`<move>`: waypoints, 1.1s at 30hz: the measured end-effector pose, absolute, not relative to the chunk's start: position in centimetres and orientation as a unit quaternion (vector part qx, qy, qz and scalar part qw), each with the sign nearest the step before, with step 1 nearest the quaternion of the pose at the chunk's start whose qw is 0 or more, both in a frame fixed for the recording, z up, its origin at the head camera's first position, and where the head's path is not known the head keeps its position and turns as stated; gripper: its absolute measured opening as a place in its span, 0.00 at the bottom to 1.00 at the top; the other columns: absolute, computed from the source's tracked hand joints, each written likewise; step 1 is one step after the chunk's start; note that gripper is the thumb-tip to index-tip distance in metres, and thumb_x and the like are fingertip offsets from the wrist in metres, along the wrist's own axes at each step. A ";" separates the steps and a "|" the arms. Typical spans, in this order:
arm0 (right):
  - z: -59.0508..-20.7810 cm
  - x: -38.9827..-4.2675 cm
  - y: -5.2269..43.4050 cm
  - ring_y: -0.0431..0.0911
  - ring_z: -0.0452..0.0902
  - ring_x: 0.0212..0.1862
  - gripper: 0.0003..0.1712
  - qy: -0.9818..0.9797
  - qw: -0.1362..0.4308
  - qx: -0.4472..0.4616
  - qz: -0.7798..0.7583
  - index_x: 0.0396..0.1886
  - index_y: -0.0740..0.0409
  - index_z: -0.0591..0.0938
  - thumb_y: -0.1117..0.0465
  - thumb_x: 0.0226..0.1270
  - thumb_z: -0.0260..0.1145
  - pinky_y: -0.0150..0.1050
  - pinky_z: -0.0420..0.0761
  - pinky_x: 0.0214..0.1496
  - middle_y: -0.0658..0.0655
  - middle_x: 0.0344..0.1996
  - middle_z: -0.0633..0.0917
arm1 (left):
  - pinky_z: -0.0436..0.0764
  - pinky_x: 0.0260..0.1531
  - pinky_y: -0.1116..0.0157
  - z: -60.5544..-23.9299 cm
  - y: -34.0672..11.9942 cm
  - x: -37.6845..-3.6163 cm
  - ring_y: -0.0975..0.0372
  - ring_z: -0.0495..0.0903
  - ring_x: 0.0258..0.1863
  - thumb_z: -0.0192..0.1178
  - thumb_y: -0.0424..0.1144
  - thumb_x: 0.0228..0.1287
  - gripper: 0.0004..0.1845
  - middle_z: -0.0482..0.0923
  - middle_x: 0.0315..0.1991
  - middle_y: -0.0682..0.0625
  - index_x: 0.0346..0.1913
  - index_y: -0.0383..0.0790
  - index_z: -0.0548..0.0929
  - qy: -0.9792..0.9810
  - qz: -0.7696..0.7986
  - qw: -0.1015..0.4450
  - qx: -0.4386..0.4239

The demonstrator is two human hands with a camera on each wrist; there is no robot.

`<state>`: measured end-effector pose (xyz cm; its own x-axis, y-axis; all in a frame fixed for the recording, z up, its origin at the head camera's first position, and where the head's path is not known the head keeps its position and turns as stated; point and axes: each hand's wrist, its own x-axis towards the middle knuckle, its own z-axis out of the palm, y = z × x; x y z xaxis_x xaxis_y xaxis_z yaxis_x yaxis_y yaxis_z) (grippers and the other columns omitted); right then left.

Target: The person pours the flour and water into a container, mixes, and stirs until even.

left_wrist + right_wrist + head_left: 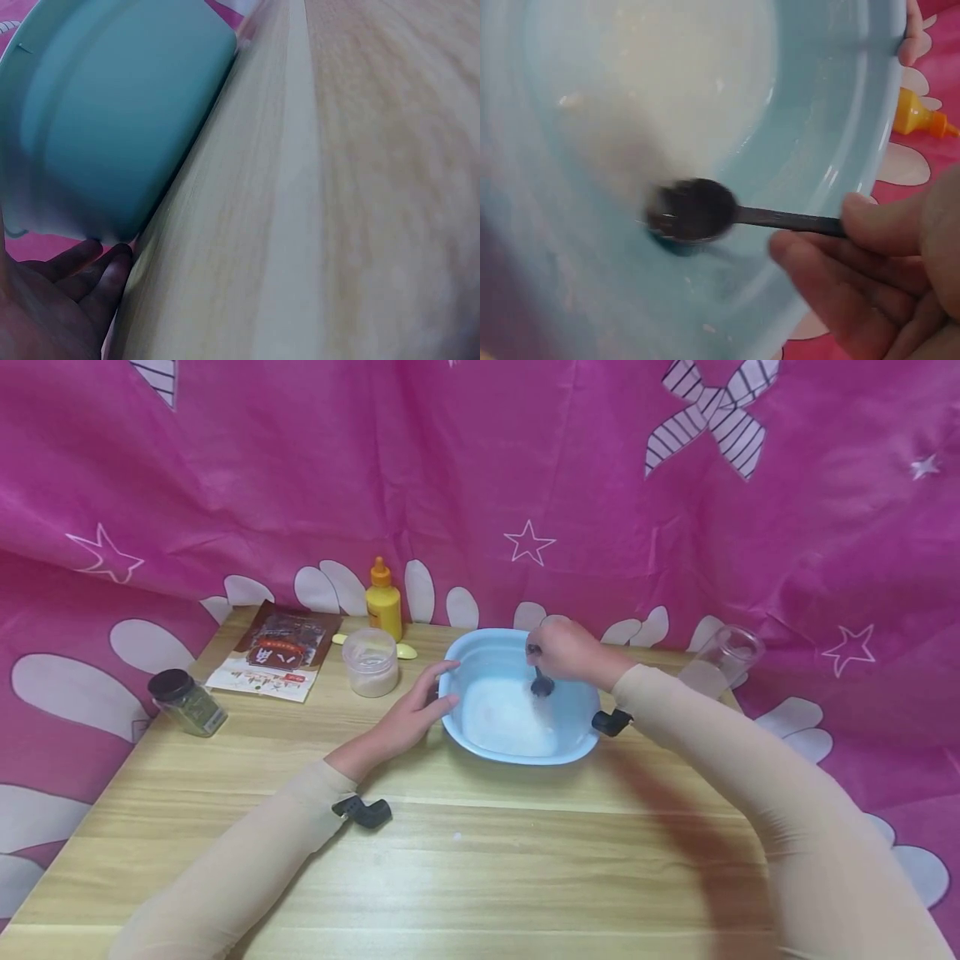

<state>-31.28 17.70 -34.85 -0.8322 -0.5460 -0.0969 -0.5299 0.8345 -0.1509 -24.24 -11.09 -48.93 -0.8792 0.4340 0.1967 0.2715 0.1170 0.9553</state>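
Observation:
A light blue plastic basin (pixel 517 753) stands on the table with a whitish layer across its bottom. My left hand (pixel 408 714) holds its left side, thumb at the rim; in the left wrist view, the fingers (pixel 94 281) touch the outer wall. Over the basin's right part, my right hand (pixel 566 652) pinches the handle of a dark spoon (pixel 542 685) between thumb and fingers. Low inside the basin, the bowl of the spoon is blurred in the right wrist view, so whether it touches the bottom is unclear.
Left of the basin are a clear tub (pixel 372 677) of pale contents, a yellow squeeze bottle (pixel 385 606), a yellow utensil (pixel 406 652), a brown and white packet (pixel 273 652) and a black-lidded jar (pixel 191 706). A clear container (pixel 720 662) stands right, behind my forearm. A pink curtain (pixel 480 485) hangs behind.

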 end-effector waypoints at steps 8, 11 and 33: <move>-36.1 -31.5 16.3 0.49 0.87 0.44 0.09 0.951 0.053 -0.241 -0.188 0.52 0.60 0.93 0.61 0.81 0.73 0.45 0.88 0.53 0.55 0.38 0.93 | 0.74 0.77 0.41 -49.0 -11.1 -24.4 0.39 0.66 0.83 0.56 0.43 0.89 0.32 0.57 0.88 0.37 0.87 0.49 0.61 0.743 0.622 0.066 0.240; -36.5 -31.2 15.8 0.50 0.91 0.44 0.08 0.931 0.095 -0.225 -0.270 0.50 0.60 0.94 0.61 0.81 0.74 0.41 0.91 0.53 0.54 0.37 0.94 | 0.75 0.77 0.42 -49.1 -11.1 -24.5 0.40 0.66 0.83 0.56 0.43 0.89 0.32 0.57 0.87 0.36 0.87 0.49 0.60 0.742 0.622 0.068 0.242; -34.6 -30.9 18.3 0.46 0.90 0.32 0.07 0.933 0.222 -0.259 -0.111 0.45 0.63 0.92 0.65 0.80 0.70 0.41 0.91 0.42 0.54 0.29 0.90 | 0.71 0.79 0.41 -49.0 -11.0 -24.4 0.39 0.64 0.84 0.56 0.44 0.89 0.32 0.55 0.88 0.39 0.87 0.47 0.60 0.750 0.615 0.061 0.236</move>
<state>-30.85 18.30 -34.58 -0.7668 -0.5333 -0.3572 -0.4346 0.8409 -0.3226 -24.42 -11.04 -49.00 -0.8810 0.4295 0.1986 0.2792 0.1330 0.9510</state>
